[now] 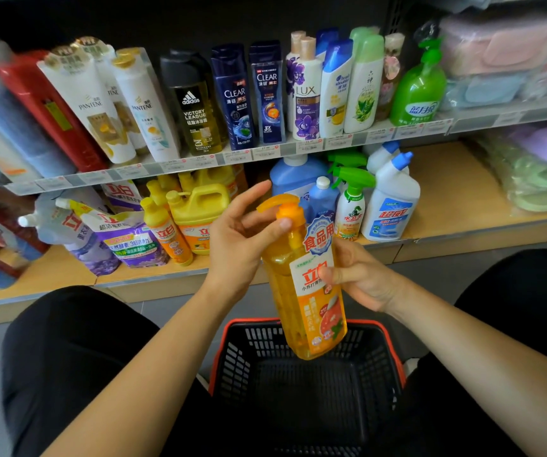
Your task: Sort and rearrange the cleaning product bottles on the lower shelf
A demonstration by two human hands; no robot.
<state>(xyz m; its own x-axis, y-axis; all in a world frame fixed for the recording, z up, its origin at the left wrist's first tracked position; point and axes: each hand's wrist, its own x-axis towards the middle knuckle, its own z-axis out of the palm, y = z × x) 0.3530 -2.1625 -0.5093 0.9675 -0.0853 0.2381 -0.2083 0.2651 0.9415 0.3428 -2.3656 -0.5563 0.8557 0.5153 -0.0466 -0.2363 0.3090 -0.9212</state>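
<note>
I hold an orange pump bottle [301,291] of dish soap upright above a black basket with a red rim [232,344]. My right hand [361,278] grips the bottle's body from the right, fingers wrapped over the label. My left hand [239,232] is at the pump head, thumb on the orange collar and the other fingers spread loosely. Behind, the lower shelf [446,206] carries yellow detergent jugs [199,209], small orange bottles [163,232], blue bottles [298,179], a green-trigger spray bottle [351,206] and white toilet-cleaner bottles [394,199].
Purple and white refill pouches [117,239] lie on the lower shelf at left. The upper shelf holds shampoo and body-wash bottles [239,97] and a green pump bottle [420,87]. Bagged cloths [529,166] fill the right. My black-trousered knees flank the basket.
</note>
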